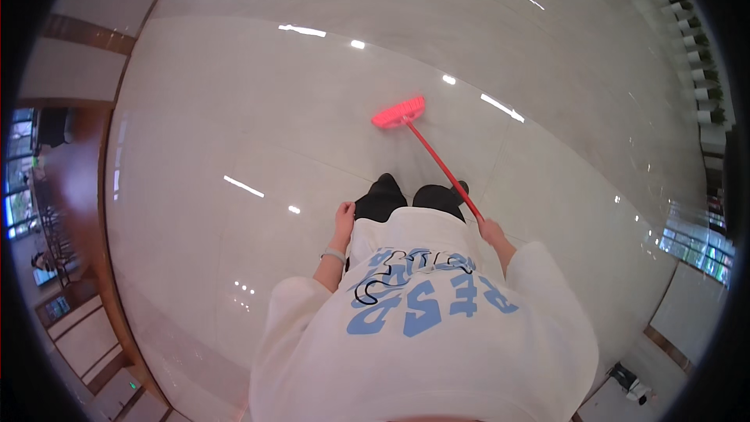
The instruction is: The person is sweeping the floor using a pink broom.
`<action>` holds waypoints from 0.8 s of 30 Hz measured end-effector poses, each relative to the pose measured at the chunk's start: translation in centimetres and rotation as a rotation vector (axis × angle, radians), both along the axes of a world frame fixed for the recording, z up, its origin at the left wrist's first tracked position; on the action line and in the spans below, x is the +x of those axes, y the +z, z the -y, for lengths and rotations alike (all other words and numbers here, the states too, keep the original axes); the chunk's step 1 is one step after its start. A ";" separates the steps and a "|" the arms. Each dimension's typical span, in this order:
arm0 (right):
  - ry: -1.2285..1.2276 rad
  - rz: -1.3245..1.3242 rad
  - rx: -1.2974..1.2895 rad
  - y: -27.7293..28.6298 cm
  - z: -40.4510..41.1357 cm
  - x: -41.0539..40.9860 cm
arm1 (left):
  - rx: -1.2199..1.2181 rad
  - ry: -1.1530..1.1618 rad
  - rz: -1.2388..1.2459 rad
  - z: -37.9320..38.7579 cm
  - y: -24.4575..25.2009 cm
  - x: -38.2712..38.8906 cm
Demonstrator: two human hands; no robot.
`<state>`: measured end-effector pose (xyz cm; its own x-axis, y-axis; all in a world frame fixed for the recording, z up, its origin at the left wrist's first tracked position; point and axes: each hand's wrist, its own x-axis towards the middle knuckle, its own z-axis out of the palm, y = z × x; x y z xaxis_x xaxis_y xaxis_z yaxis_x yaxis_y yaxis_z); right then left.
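My right hand (491,231) grips the upper end of a red broom handle (440,165) beside my right hip. The handle slopes forward and to the left, down to a bright pinkish-red broom head (401,112). Its bristles rest on or close to the glossy tiled floor (263,105), a little ahead of my feet. My left hand (346,211) hangs by my left thigh, against or just beside the black trousers (381,199). Its fingers are partly hidden, and nothing shows in it. A band circles the left wrist.
Wood-trimmed wall panels (88,67) and a wooden-framed opening run along the left. A row of potted plants (697,55) lines the far right. Another person (630,384) is small at the lower right. Ceiling lights reflect in the floor.
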<state>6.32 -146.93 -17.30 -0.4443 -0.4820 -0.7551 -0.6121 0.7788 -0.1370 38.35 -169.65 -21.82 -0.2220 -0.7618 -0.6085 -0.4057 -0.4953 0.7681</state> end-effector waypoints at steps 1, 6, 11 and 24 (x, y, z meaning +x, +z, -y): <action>-0.089 0.017 0.044 1.0 -3.2 0.6 | 0.052 0.065 -0.050 0.2 0.3 -0.6; -0.320 -0.150 0.283 6.4 -12.4 5.3 | -0.117 -0.492 0.230 0.1 -0.9 -1.1; -0.569 -0.229 0.376 8.1 -18.6 11.1 | -0.070 -0.764 0.201 0.7 -2.6 -0.2; -0.379 -0.067 -0.076 -3.4 -5.7 6.3 | -0.304 -0.803 0.255 -2.3 -4.0 2.0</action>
<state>12.60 -141.27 -20.70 -0.6489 -0.3276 -0.6867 -0.2927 0.9406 -0.1722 40.32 -167.33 -25.83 -0.6433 -0.5714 -0.5096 -0.7190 0.2220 0.6586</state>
